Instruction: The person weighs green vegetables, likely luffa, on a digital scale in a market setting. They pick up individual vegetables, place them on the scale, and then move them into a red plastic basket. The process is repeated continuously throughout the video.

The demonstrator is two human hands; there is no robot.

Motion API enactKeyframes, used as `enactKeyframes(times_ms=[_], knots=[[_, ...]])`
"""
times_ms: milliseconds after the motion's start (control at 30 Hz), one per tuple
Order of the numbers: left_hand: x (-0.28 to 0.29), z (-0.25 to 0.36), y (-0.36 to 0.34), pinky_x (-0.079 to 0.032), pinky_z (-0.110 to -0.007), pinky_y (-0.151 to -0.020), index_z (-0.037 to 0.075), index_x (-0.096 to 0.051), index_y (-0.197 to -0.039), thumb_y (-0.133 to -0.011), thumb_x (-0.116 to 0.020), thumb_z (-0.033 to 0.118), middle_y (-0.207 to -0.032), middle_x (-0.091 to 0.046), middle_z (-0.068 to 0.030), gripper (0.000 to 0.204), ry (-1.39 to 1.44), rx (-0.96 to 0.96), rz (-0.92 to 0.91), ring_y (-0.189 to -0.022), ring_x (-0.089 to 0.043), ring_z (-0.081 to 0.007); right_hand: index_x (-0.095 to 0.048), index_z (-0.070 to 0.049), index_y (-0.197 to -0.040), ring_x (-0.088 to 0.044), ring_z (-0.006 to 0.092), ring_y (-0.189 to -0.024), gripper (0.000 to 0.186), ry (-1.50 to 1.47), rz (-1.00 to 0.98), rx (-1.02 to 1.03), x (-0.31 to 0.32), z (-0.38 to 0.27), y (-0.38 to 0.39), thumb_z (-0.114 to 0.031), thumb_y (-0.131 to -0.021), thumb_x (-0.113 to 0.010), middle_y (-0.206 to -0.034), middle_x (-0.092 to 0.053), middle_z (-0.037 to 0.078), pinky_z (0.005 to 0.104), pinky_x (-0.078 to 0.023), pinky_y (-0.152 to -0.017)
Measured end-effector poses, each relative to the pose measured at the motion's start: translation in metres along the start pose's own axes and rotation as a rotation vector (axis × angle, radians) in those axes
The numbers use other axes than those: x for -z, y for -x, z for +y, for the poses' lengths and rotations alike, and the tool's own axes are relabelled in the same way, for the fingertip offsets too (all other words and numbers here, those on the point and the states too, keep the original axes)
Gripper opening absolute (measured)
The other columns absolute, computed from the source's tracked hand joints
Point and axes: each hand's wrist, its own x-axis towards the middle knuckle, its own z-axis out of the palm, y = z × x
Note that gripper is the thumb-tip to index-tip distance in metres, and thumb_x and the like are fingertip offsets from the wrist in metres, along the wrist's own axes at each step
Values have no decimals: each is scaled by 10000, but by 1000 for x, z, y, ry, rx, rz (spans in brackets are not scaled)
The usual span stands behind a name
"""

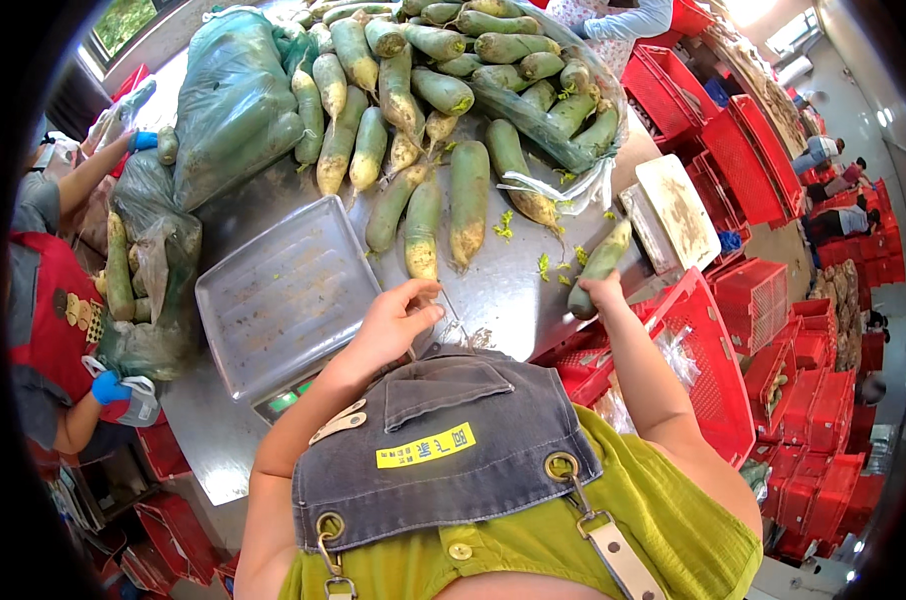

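My right hand (601,288) is wrapped around the lower end of a green radish (607,252), which tilts up and to the right over the metal table's right side. My left hand (403,318) is half curled just below the pale tip of another green radish (423,232), with thumb and forefinger apart and nothing seen between them. Beside that one lie a thicker green radish (469,200) and several others. Behind them a large pile of green radishes (438,90) spills from a clear plastic bag (548,140).
A grey metal tray (283,295) sits on a scale at left. A full green bag (235,100) stands behind it. At right are a dirty white scale (678,210) and a red crate (708,350) against the table. A blue-gloved co-worker (48,290) stands at left.
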Motion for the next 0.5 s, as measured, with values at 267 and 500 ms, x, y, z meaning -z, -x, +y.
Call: enactKeyframes(times_ms=[267, 500], knots=[[-10, -47, -44, -437, -320, -822, -34, -460, -1239, -785, -681, 170, -1051, -592, -142, 544, 210, 114, 365, -959, -553, -208, -389, -42, -1329, -396, 384, -1230, 702, 956, 248, 609, -50, -66, -6, -214, -711, -675, -1247, -461, 252, 445, -309, -1045], [-25, -55, -109, -430, -365, -876, -30, -436, -1177, -669, -733, 168, -1134, -557, -209, 621, 21, 519, 642, -1041, -545, -300, -459, 2, -1244, -531, 370, -1077, 746, 553, -77, 498, -109, -114, -56, -305, -637, -766, -1172, -544, 229, 409, -437, -924]])
